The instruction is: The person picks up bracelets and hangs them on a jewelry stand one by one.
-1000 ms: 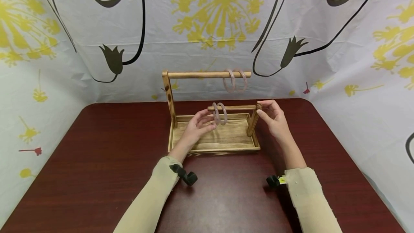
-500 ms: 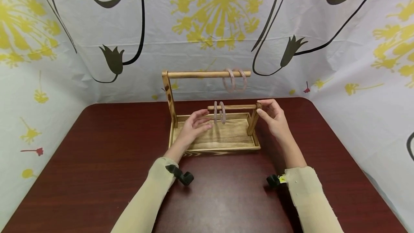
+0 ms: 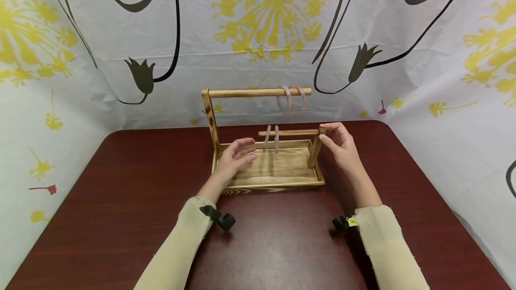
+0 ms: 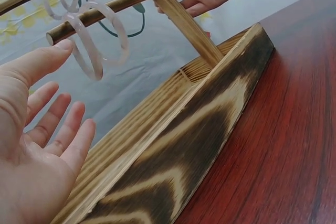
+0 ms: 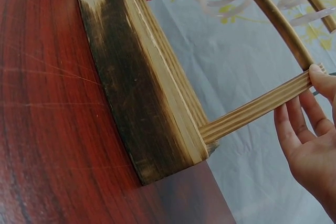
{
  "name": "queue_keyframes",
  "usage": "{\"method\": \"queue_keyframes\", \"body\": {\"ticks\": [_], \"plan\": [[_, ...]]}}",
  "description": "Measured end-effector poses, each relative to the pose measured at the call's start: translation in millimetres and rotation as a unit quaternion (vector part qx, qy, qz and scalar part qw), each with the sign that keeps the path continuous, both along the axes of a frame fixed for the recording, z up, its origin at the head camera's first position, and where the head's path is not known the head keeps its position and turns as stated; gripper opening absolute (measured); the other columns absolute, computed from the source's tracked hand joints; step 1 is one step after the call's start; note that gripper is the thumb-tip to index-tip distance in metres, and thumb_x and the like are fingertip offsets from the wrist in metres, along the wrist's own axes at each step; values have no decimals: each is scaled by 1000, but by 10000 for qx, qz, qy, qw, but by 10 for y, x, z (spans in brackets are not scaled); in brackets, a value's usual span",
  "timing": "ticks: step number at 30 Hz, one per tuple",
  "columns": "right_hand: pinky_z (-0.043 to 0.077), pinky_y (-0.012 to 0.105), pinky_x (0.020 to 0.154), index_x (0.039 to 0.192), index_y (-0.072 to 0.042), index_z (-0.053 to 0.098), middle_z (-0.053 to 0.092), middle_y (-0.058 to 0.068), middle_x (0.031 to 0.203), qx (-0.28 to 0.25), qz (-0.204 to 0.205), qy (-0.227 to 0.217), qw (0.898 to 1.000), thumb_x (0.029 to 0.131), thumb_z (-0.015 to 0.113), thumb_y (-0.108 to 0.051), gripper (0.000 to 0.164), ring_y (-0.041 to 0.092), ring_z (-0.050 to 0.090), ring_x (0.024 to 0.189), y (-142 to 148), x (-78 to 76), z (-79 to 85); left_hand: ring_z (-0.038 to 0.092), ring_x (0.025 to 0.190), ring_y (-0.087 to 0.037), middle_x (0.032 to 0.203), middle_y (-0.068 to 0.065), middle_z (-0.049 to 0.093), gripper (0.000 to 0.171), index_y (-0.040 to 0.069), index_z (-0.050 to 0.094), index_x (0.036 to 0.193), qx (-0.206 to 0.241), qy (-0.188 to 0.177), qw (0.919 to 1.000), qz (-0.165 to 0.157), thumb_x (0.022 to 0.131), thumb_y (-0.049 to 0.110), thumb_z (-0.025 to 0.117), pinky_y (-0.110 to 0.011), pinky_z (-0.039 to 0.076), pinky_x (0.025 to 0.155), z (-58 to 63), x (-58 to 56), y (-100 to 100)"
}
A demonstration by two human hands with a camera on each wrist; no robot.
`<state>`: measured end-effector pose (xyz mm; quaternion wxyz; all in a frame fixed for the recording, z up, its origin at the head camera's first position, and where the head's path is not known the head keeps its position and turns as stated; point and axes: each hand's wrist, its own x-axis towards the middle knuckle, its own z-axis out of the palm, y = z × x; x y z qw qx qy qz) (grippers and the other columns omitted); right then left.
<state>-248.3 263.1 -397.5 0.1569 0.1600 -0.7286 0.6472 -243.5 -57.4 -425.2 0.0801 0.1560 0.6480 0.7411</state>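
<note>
A wooden jewelry stand has a shallow tray base (image 3: pixel 282 185) and two bars at different heights. Two pale pink bangles (image 3: pixel 277 142) hang near the free left end of the lower bar (image 3: pixel 298 133). Just left of that end is my left hand (image 3: pixel 231 160), its fingers spread and holding nothing. In the left wrist view its thumb overlaps the bar's tip, close to the bangles (image 4: pixel 122 35). My right hand (image 3: pixel 341 149) pinches the top of the short right post (image 5: pixel 257 100) between thumb and fingers. Two more bangles (image 3: pixel 290 102) hang on the upper bar (image 3: pixel 246 92), toward its right end.
The stand rests on a dark red wooden table (image 3: pixel 101 218), near its back edge. A tall left post (image 3: pixel 211 122) carries the upper bar. Behind and at both sides hangs a white cloth (image 3: pixel 193 35) printed with yellow flowers and dark stems.
My left hand has drawn back left from the lower bangles and the bar's end. Those bangles have swung and now hang nearly edge-on. My right hand has stayed on the post.
</note>
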Motion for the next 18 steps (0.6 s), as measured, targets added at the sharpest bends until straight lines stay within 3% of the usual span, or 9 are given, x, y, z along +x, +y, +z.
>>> {"method": "queue_keyframes", "body": {"ticks": [7, 18], "plan": [[47, 14, 86, 118, 4, 55, 64, -17, 111, 64, -61, -34, 10000, 96, 60, 3, 23, 3, 55, 104, -7, 0, 13, 46, 136, -47, 148, -30, 43, 51, -7, 41, 143, 58, 18, 9999, 109, 95, -6, 59, -18, 54, 92, 37, 8, -85], [48, 14, 86, 119, 2, 56, 64, -17, 111, 89, -23, -63, 9999, 96, 59, 3, 23, 3, 55, 104, 1, 12, 27, 49, 132, -45, 146, -33, 42, 52, -5, 41, 144, 41, 85, 9998, 202, 95, -5, 59, -19, 54, 93, 55, 34, -224]]}}
